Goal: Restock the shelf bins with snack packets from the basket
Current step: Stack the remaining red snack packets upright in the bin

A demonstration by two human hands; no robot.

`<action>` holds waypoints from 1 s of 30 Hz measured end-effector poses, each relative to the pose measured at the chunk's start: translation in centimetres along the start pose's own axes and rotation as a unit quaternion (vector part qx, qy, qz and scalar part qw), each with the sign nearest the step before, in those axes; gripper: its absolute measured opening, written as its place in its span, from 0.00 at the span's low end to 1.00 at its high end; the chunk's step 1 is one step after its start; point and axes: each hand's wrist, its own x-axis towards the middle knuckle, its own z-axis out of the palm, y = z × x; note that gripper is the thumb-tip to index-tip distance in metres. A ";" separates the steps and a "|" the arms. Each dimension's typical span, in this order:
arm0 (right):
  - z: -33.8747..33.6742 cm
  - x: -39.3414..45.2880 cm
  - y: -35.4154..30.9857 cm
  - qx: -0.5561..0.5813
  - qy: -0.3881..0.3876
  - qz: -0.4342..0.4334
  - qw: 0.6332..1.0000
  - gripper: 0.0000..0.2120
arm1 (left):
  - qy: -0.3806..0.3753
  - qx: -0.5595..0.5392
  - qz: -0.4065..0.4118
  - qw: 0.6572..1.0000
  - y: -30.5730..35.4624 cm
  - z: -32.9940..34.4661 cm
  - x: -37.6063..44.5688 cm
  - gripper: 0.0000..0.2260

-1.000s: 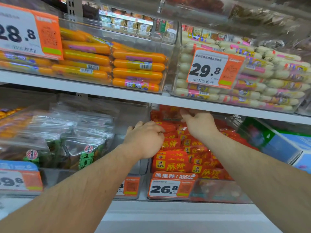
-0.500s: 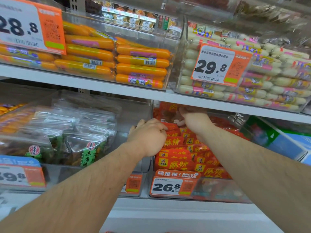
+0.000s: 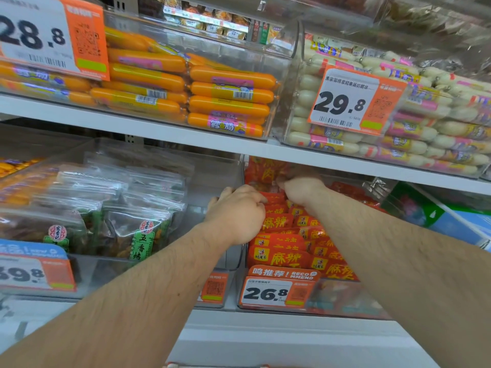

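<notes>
Both hands were inside the clear bin (image 3: pixel 240 208) on the lower shelf, among the red snack packets (image 3: pixel 281 257). The left hand (image 3: pixel 236 212) was curled over the packets at the bin's left wall; whether it gripped one could not be told. The right hand (image 3: pixel 301 188), further back under the upper shelf (image 3: pixel 164 131), pinched a red packet. Judged step: seating packets at the rear. The next move calls for letting go and withdrawing without disturbing the rows beneath both wrists. The basket was not identifiable.

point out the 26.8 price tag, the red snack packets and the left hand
26.8 price tag (image 3: pixel 265 293): head view, on the white panel with the printed digits.
red snack packets (image 3: pixel 281 257): head view, on the front packet's face in the bin.
left hand (image 3: pixel 239 211): head view, on the back of the hand.
</notes>
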 end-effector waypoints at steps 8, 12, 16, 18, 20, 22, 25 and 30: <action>0.1 -0.2 0.4 0.041 -0.001 0.052 0.998 0.26 | 0.029 0.050 0.018 0.998 0.1 -0.4 -0.3 0.18; -0.7 -4.8 -0.4 -0.004 0.100 0.031 0.994 0.20 | 0.167 0.044 0.064 0.983 0.6 -0.8 -3.0 0.17; 0.5 -13.5 -1.2 0.100 0.226 -0.178 0.953 0.06 | 0.209 0.033 0.075 0.975 1.8 -1.3 -9.4 0.07; 2.6 -17.3 -0.8 0.152 0.236 -0.262 0.924 0.07 | 0.171 0.060 0.065 0.981 1.2 -0.4 -13.2 0.04; 5.9 -20.2 0.2 0.176 0.186 -0.273 0.928 0.09 | 0.094 0.077 0.043 0.992 -0.2 1.3 -16.5 0.06; 10.0 -22.5 1.5 0.180 0.104 -0.242 0.948 0.08 | -0.014 0.109 0.024 0.994 -2.5 3.5 -18.6 0.07; 16.4 -25.4 3.7 0.118 -0.059 -0.165 0.977 0.06 | -0.197 0.154 0.005 0.968 -6.2 7.1 -20.5 0.05; 25.9 -28.8 5.1 0.107 -0.310 0.001 0.945 0.13 | -0.278 0.143 -0.032 0.949 -10.2 11.0 -22.5 0.09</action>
